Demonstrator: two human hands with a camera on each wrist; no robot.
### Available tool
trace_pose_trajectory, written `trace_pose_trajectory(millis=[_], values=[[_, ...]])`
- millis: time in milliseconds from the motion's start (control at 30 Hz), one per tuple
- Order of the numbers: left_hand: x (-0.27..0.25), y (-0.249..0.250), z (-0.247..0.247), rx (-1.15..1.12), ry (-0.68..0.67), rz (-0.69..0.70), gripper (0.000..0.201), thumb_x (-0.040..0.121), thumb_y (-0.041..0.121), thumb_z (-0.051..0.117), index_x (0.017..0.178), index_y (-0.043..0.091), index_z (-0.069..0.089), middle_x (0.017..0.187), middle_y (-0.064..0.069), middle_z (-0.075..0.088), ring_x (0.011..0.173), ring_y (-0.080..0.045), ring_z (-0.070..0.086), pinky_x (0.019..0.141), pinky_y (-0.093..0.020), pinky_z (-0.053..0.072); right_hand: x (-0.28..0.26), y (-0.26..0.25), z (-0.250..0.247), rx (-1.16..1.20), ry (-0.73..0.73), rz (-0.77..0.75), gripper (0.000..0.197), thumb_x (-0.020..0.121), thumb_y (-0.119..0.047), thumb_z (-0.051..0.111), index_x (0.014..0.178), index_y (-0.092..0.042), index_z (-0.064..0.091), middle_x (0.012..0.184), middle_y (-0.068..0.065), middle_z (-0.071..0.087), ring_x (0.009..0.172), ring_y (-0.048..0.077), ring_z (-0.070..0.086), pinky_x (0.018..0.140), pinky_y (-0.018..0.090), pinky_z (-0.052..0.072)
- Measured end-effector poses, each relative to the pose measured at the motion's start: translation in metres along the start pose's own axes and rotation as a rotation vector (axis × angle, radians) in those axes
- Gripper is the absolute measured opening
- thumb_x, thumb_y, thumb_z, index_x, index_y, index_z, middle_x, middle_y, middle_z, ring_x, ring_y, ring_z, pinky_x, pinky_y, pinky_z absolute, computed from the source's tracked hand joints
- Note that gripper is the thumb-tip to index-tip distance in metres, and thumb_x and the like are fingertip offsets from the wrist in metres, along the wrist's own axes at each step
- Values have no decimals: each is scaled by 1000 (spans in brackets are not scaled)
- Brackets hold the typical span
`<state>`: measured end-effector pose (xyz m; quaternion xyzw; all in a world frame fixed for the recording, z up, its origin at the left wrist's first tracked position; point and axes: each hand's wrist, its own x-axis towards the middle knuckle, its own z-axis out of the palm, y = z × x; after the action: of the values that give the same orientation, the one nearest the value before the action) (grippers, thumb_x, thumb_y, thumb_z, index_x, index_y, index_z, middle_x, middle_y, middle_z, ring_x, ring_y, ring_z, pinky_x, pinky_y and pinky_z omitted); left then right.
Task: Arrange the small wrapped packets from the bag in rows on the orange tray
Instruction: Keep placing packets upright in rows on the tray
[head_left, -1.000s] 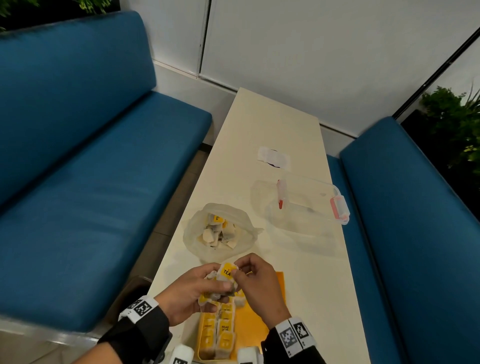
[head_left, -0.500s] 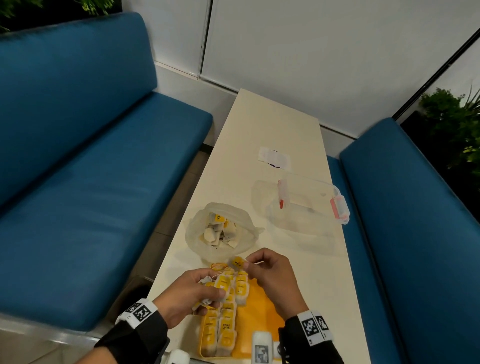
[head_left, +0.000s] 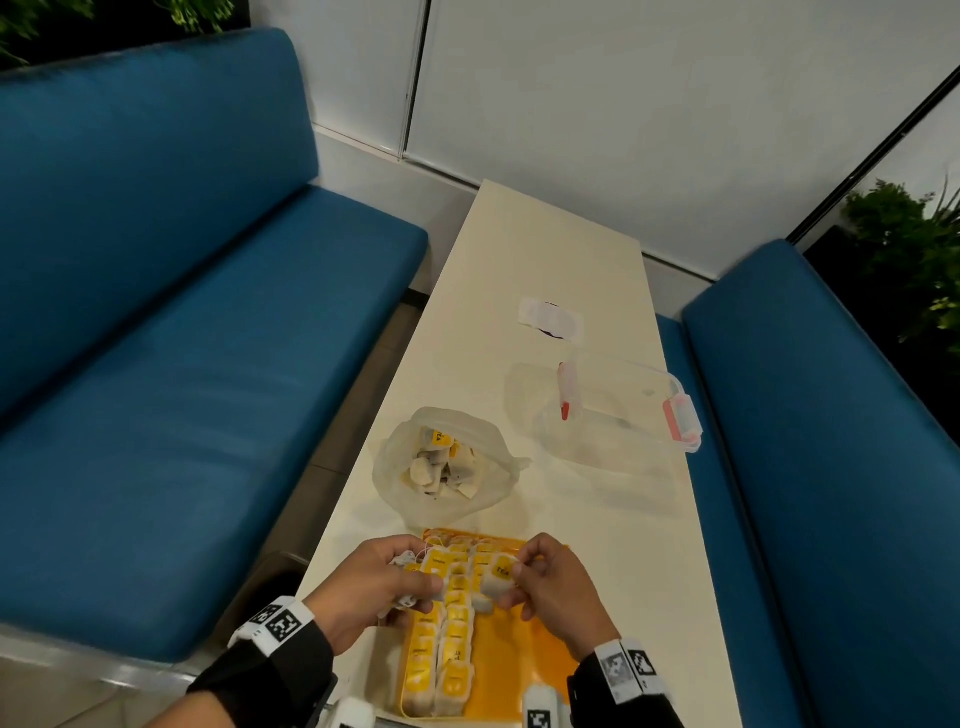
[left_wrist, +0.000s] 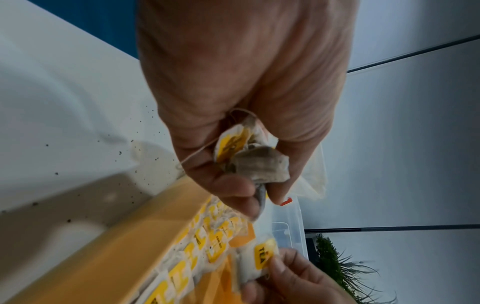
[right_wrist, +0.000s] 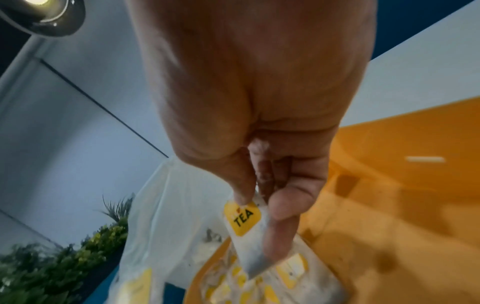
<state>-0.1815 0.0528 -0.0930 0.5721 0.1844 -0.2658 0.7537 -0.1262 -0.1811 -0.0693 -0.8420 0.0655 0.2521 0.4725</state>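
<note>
Pinched in our right hand (head_left: 551, 592): one tea bag (right_wrist: 248, 230), yellow TEA tag up by the fingertips, long axis hanging down toward the orange tray (head_left: 519, 670). Clutched in our left hand (head_left: 371, 592): a bunch of tea bags (left_wrist: 249, 156). Rows of tea bags (head_left: 441, 649) run lengthwise down the tray's left side. Cream table (head_left: 545, 260), blue benches (head_left: 156, 364), plastic bag (head_left: 447, 462). Only the left wrist view shows dark specks (left_wrist: 119, 153) on the tabletop.

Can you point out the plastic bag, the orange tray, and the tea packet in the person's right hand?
plastic bag (head_left: 496, 493): head view, its right wall.
orange tray (head_left: 511, 670): head view, bare floor.
tea packet (right_wrist: 242, 219): right wrist view, yellow label.
</note>
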Motion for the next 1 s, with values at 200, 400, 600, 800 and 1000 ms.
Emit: trace_pose_trajectory(millis=[200, 400, 600, 800, 1000], values=[[1, 0, 3, 22, 22, 6, 30, 81, 8, 81, 109, 10, 70, 83, -8, 74, 75, -19, 69, 56, -27, 50, 4, 23, 8, -206, -76, 112, 7, 96, -9, 53, 91, -13, 52, 69, 8, 68, 57, 17, 70, 44, 24, 46], [2, 2, 4, 52, 30, -2, 29, 82, 9, 81, 108, 10, 70, 81, -7, 73, 74, -18, 69, 57, -27, 51, 15, 32, 24, -184, -79, 205, 8, 94, -9, 58, 90, -15, 54, 76, 11, 70, 62, 24, 73, 44, 27, 51], [2, 5, 5, 60, 24, -10, 31, 81, 8, 82, 108, 8, 69, 78, -8, 72, 71, -17, 67, 53, -25, 49, 24, 34, 32, -116, -60, 184, 5, 92, -7, 59, 95, -8, 55, 84, 11, 68, 65, 34, 73, 46, 29, 51], [3, 3, 4, 57, 21, -11, 32, 80, 10, 83, 109, 9, 69, 82, -9, 73, 74, -19, 68, 57, -27, 50, 28, 32, 35, -21, -10, 194, 6, 91, -4, 58, 91, -9, 55, 94, 17, 67, 66, 34, 74, 58, 39, 61], [0, 5, 4, 63, 4, -6, 25, 82, 12, 81, 104, 11, 69, 78, -9, 72, 73, -17, 67, 57, -26, 50, 27, 29, 38, 24, 60, 198, 6, 91, -1, 59, 91, -7, 58, 87, 12, 68, 62, 29, 73, 70, 49, 62]])
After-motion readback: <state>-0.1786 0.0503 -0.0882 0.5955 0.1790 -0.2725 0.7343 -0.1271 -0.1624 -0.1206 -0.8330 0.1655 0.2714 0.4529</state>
